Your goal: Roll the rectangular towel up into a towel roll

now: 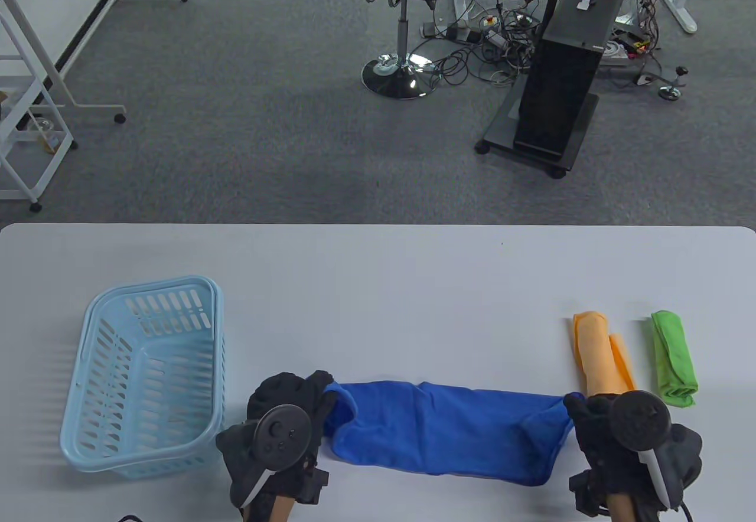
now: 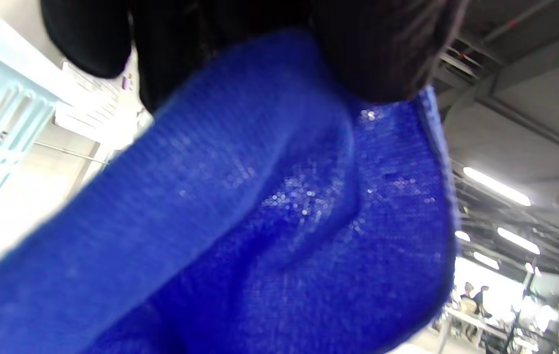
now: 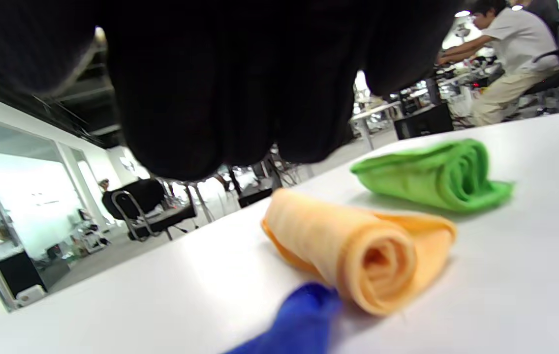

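Note:
A blue towel (image 1: 443,430) lies stretched left to right near the table's front edge, loosely bunched and sagging in the middle. My left hand (image 1: 307,404) grips its left end; in the left wrist view the blue cloth (image 2: 279,221) fills the frame under my gloved fingers (image 2: 373,49). My right hand (image 1: 582,413) grips the towel's right end. In the right wrist view only a blue tip (image 3: 299,319) shows below my fingers (image 3: 220,98).
A light blue plastic basket (image 1: 94,433) stands at the left, beside my left hand. A rolled orange towel (image 1: 596,354) and a rolled green towel (image 1: 673,365) lie at the right, just beyond my right hand; both show in the right wrist view, orange roll (image 3: 358,250), green roll (image 3: 437,174).

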A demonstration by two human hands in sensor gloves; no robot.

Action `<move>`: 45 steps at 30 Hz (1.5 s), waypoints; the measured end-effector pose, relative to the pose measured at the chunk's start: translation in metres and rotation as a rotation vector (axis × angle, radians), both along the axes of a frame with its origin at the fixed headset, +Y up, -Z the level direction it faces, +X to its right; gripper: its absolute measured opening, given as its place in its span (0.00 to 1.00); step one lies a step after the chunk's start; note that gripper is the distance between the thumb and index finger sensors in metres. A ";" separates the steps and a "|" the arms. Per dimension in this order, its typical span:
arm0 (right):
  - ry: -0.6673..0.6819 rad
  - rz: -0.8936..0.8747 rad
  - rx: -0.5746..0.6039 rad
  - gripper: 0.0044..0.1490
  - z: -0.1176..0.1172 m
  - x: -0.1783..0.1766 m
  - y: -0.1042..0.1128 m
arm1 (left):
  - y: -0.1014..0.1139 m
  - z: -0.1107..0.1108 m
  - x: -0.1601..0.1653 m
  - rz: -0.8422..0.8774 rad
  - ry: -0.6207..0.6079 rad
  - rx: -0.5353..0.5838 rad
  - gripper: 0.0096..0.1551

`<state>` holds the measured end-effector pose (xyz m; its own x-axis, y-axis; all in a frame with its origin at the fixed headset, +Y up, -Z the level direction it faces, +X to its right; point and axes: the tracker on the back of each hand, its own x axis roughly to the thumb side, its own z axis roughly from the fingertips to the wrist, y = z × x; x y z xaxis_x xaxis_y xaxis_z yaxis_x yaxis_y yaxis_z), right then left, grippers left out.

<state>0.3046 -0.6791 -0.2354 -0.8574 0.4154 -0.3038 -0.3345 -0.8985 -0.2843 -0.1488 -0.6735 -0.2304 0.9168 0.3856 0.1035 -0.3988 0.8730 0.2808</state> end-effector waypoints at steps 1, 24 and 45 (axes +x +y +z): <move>0.059 0.004 0.008 0.33 0.000 -0.002 0.002 | -0.001 0.002 0.002 -0.020 0.002 0.002 0.25; 0.540 0.684 -0.550 0.30 -0.056 -0.088 -0.084 | -0.020 0.002 0.017 -0.063 -0.069 -0.061 0.26; 0.207 0.804 -0.251 0.28 -0.054 -0.066 0.065 | 0.131 -0.026 0.015 -0.224 0.272 -0.105 0.23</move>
<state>0.2391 -0.6139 -0.2896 -0.9105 -0.3985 -0.1106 0.4055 -0.9127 -0.0498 -0.1335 -0.5423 -0.2566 0.9683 0.1678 -0.1851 -0.1178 0.9599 0.2543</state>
